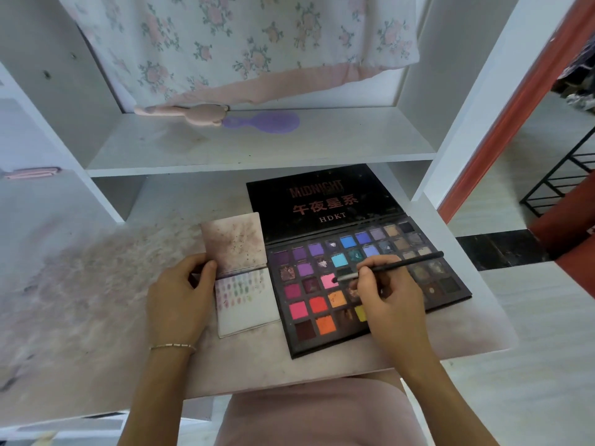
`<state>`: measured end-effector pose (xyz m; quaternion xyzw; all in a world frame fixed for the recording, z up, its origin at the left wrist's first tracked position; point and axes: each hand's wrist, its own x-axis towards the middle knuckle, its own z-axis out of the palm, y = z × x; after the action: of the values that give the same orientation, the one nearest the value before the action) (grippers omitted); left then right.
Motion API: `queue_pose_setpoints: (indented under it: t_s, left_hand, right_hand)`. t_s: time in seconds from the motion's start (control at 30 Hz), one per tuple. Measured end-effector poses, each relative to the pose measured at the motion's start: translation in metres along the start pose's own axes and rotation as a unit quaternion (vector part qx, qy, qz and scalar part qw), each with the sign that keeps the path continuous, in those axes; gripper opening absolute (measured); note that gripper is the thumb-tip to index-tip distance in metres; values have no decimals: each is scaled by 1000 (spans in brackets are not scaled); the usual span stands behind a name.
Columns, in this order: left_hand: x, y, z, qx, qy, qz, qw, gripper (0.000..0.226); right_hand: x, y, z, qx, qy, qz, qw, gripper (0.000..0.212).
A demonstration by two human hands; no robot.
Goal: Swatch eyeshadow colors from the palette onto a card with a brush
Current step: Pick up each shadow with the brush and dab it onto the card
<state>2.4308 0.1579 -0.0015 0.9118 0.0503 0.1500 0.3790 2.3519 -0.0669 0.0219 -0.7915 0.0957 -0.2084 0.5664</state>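
A large black eyeshadow palette point(415, 283) lies open on the white desk, its lid flat behind it with printed lettering. My right hand point(386, 300) holds a thin black brush point(405, 263) over the palette. The brush tip rests on a light pink pan point(328, 281). Left of the palette lies a folded white card point(254, 312) with rows of small pastel swatches on its upper part. My left hand point(180, 300) presses on the card's left edge, thumb beside the stained upper flap point(235, 243).
The white desk surface point(96, 300) is smudged with powder on the left. Above it a shelf point(257, 146) carries a pink plush item point(190, 112) and a purple hairbrush point(264, 122). A floral cloth point(241, 43) hangs behind. A black metal rack point(560, 181) stands at the right.
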Motion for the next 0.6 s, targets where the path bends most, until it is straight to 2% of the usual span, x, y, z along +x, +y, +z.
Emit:
queue_pose_setpoints:
  t_s: [0.13,0.33,0.6]
  left_hand:
    - [0,0,0,-5,2,0,1000,15]
    - [1,-1,-1,-4,-4,-1,1000,17]
    - [1,-1,-2,-9,-2,5,1000,16]
  right_hand:
    - [-1,-11,23,21,-69,-2,997,22]
    - [2,-22,51,-11,-168,-8,986,19]
    - [2,-20,63,-34,-189,-1,981,13]
